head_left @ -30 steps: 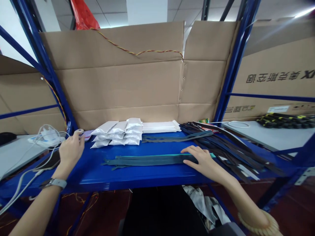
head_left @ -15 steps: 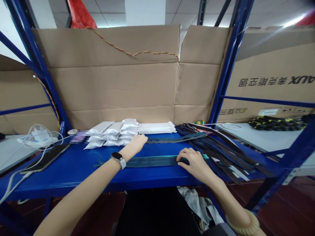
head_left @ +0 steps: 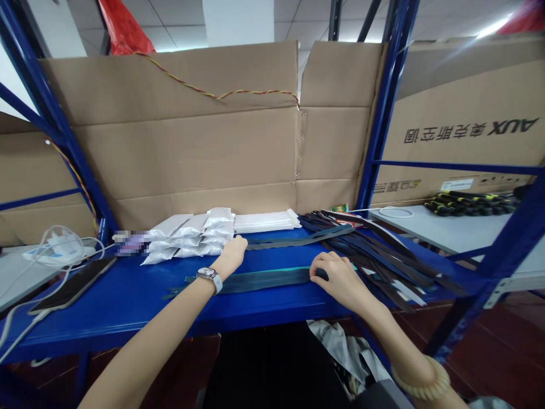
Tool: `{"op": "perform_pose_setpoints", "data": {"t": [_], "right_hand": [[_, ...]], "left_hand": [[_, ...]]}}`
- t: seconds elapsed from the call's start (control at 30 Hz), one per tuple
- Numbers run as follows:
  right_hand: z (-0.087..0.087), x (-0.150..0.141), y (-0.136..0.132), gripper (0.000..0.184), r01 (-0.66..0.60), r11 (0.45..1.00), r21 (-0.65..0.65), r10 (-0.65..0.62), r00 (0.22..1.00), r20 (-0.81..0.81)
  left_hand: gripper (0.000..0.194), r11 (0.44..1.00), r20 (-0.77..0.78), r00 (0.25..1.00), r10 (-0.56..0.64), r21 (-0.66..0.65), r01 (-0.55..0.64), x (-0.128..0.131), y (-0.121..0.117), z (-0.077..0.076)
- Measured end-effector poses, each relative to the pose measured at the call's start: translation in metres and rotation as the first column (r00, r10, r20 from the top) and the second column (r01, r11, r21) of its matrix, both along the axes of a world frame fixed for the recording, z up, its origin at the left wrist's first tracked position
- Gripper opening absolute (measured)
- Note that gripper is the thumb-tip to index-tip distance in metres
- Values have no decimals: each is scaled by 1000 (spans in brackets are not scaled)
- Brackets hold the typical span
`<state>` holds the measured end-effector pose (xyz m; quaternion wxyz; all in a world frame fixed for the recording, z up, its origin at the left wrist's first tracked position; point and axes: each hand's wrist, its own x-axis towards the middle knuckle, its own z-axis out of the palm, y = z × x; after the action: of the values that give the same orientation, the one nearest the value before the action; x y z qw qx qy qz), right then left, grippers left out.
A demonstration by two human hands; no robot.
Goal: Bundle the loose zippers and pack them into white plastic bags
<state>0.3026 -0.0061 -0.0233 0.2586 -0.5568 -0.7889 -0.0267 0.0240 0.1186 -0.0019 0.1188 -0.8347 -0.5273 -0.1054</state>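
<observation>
A long dark teal zipper [head_left: 264,280] lies lengthwise on the blue steel shelf [head_left: 123,301], with a green strip along its far edge. My right hand [head_left: 338,278] curls over its right end and seems to pinch it. My left hand [head_left: 232,255] rests past the zipper with its fingers closed, holding nothing, next to the end of a second dark zipper [head_left: 298,238]. Stacked white packets [head_left: 189,236] and a flat white stack [head_left: 264,221] lie behind. A heap of dark zippers [head_left: 378,255] spreads to the right of my right hand.
A phone [head_left: 72,286] and a white charger with cable [head_left: 55,250] lie at the left. Cardboard sheets [head_left: 183,147] line the back of the rack, between blue uprights [head_left: 383,108]. Black-and-yellow bundled items [head_left: 468,203] sit on a grey shelf at the right.
My left hand has moved from beside the phone to the middle of the shelf, crossing over the zipper. My right hand has curled on the zipper end. The view has tilted slightly.
</observation>
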Motion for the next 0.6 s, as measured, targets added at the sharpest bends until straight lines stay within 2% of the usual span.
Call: {"op": "perform_pose_setpoints", "data": {"t": [0.13,0.23,0.4,0.5,0.6], "right_hand": [[0,3,0,5,20,1000,0,-20,1000,9],[1,-2,-1,8,27,999,20,-27,1000,-15],[3,-17,-3,10,-20,999,35,23,996,-84],[6,-29,-8,10,-76,996,54,85,976,-202],[9,-47,-19,14,-194,980,47,197,895,-399]], "left_hand": [[18,1000,72,997,-10,-22,11,-3,-3,7],[12,998,132,990,-46,-31,50,-6,-10,14],[14,996,243,966,-86,-14,92,-7,-28,23],[20,991,323,940,-108,-37,126,-4,-48,28],[18,973,490,854,-174,-45,224,3,-82,33]]}}
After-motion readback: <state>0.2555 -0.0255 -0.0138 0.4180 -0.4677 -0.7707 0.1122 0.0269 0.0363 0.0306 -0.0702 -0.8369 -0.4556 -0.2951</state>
